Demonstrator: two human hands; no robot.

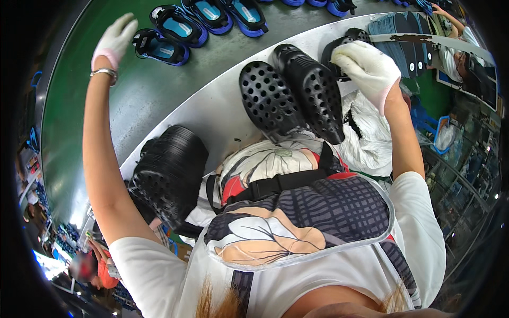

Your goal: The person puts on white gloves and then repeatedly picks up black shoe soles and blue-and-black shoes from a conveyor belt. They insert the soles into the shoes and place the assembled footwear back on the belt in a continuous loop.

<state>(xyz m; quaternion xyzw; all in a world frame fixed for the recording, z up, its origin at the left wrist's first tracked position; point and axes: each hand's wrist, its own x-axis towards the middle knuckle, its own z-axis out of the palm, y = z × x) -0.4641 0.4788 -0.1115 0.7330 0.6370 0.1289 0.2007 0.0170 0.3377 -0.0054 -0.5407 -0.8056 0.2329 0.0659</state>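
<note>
My left hand (115,42), in a white glove, reaches out at the far left with its fingers extended and nothing in them. It is beside a black sneaker (160,49) with a blue insole and blue sole, the nearest of several on the green surface. My right hand (368,69), also gloved, is curled closed over the metal ledge at the right. Another dark perforated piece (330,55) shows partly behind it; what the fingers hold is hidden. Between my hands lie two black perforated shoe-shaped pieces (268,98), side by side on the ledge.
A nested stack of black perforated pieces (172,167) stands near my left arm. Grey-blue insoles (395,40) are bunched at the far right, behind a worn metal bar (440,41). White crumpled cloth (366,138) lies below my right hand. Other people work at both sides.
</note>
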